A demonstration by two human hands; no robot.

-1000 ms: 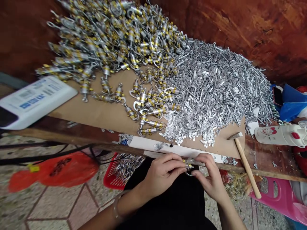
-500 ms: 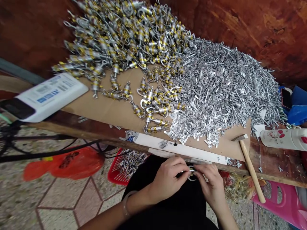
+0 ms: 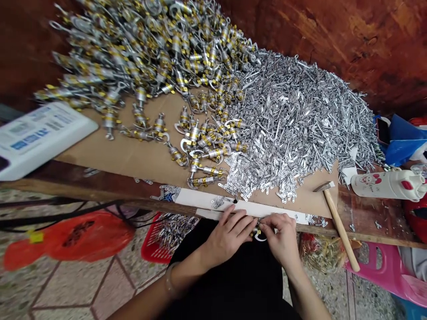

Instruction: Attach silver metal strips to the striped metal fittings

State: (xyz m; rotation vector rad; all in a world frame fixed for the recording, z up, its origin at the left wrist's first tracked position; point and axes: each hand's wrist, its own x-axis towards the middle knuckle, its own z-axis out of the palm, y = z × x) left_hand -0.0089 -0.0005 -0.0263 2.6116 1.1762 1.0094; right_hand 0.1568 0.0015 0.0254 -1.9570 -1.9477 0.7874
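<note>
Over my lap, at the table's front edge, is a small silver-and-yellow metal hook fitting (image 3: pixel 260 237); its curved hook shows below my fingers. My right hand (image 3: pixel 282 233) pinches it from the right with thumb and forefinger. From the left, my left hand (image 3: pixel 227 235) grips its other end, largely hidden by the fingers, while the remaining fingers stretch toward the table edge. Just above lies a white strip (image 3: pixel 267 210) with a few small perforated metal plates (image 3: pixel 218 202). More such fittings (image 3: pixel 205 181) lie on the cardboard (image 3: pixel 133 155).
A large heap of hook fittings (image 3: pixel 160 49) stands at the back left, beside a heap of small metal parts (image 3: pixel 296 115). A hammer (image 3: pixel 340 226) overhangs the front edge at right. Nearby are a bottle (image 3: pixel 380 184), a white box (image 3: pixel 43 138) and a red basket (image 3: pixel 150 242) below.
Both hands have moved closer to the table edge with the fitting. My left fingers, bunched before, are now more stretched out. The view has shifted, so the table contents appear further left.
</note>
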